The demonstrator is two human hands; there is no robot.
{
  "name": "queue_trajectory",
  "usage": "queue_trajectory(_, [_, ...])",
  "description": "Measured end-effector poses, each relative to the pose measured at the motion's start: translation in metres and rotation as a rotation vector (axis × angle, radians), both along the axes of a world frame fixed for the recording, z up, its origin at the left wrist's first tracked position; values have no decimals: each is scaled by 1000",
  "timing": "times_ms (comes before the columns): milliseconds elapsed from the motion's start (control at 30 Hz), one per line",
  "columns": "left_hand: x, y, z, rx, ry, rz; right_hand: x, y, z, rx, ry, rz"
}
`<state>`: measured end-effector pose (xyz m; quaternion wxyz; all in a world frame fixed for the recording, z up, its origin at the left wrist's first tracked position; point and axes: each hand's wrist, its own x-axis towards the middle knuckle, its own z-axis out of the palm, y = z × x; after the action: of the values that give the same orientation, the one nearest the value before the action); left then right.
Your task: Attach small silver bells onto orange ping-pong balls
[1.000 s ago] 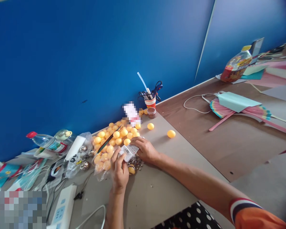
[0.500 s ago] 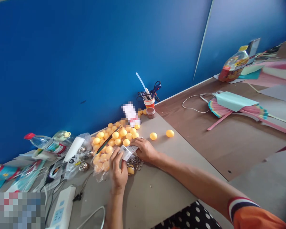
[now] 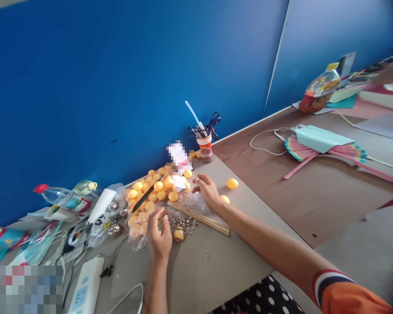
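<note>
My left hand (image 3: 160, 231) is half curled beside the pile of small shiny metal pieces (image 3: 188, 224), thumb and fingers apart, with nothing visible in it. Farther right, my right hand (image 3: 207, 190) hovers with fingers spread and holds nothing. Below it lies a clear plastic bag (image 3: 194, 202), and a white label (image 3: 179, 182) rests against the orange balls (image 3: 153, 196). A bundle of thin wooden sticks (image 3: 206, 220) lies between my hands. Near my left hand sits an orange ball partly covered with metal pieces (image 3: 178, 233).
A dark pointed tool (image 3: 148, 195) lies across the balls. A paper cup with pens (image 3: 204, 140) stands by the wall. Bottles (image 3: 63, 198) and a power strip (image 3: 87, 283) are at left; a paper fan (image 3: 324, 146) and a large bottle (image 3: 321, 89) at right.
My hands have let go of the labelled plastic bag, which now lies farther back by the balls. My right hand has moved back and slightly right. The wooden sticks are now visible.
</note>
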<state>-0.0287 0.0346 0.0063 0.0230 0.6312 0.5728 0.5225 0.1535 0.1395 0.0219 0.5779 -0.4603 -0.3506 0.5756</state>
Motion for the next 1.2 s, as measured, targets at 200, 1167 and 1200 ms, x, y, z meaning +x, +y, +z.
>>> queue_trajectory(200, [1,-1,-3,-64,-25,34,-3,-1,-6,111,-130,-2])
queue_trajectory(1167, [0,0,-5,-229,99,27,-5,-18,-1,477,-639,274])
queue_trajectory(1200, [0,0,-5,-231,103,28,-5,-18,-1,475,-644,277])
